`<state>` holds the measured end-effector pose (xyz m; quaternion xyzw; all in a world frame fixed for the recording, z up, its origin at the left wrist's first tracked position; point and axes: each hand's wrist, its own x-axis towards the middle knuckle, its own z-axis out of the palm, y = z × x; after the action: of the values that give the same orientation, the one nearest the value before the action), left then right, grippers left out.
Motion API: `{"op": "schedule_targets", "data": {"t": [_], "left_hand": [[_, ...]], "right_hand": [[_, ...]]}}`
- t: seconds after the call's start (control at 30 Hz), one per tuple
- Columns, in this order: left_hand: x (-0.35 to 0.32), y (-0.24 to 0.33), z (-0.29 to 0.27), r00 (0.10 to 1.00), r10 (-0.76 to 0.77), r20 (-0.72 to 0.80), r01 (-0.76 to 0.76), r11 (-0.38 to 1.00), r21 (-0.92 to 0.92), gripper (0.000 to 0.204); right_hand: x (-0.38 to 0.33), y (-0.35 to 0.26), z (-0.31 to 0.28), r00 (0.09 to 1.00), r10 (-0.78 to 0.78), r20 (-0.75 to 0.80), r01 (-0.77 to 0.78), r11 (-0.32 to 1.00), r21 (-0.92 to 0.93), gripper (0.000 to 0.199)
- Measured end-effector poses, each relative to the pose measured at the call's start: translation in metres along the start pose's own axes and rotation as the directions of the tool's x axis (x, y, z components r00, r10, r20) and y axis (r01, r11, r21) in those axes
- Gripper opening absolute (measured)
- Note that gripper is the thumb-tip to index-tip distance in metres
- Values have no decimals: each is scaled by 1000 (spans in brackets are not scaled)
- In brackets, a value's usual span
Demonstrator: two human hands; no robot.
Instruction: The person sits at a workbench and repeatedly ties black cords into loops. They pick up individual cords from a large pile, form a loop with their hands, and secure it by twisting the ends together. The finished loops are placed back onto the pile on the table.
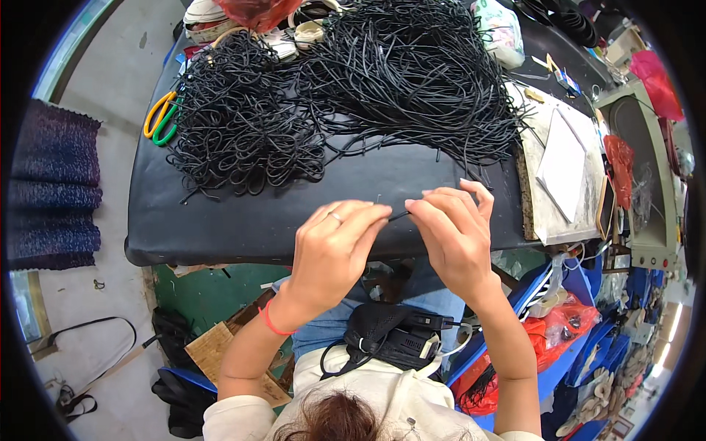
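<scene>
Between my two hands, just above the near edge of the black table (250, 224), a short stretch of black cord (398, 216) shows. My left hand (334, 239) pinches one side of it with thumb and fingertips, slightly smeared by motion. On the other side my right hand (452, 231) pinches it too, its outer fingers raised. Beyond my hands a large heap of straight black cords (412, 73) spreads over the table. A second pile of looped, bent black cords (250, 117) lies to its left. How the held cord runs inside my fingers is hidden.
Scissors with orange and green handles (163, 121) lie at the table's left edge. A worn pale board (562, 169) with a white sheet stands at the right. Behind the cords are a red plastic bag (254, 11) and a patterned bag (500, 33). A blue crate (573, 287) holds red bags.
</scene>
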<state>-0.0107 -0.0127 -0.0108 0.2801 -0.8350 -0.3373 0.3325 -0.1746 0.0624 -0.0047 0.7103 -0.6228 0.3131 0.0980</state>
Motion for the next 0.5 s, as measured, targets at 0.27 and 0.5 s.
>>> {"op": "schedule_targets", "data": {"t": [0.27, 0.5], "left_hand": [[-23, 5, -4, 864, -434, 255, 482, 569, -666, 19], [-11, 10, 0, 707, -523, 477, 601, 87, -794, 22]], "right_hand": [[7, 0, -19, 999, -50, 1, 50, 998, 49, 25], [16, -27, -2, 924, 379, -45, -342, 876, 340, 15]]}}
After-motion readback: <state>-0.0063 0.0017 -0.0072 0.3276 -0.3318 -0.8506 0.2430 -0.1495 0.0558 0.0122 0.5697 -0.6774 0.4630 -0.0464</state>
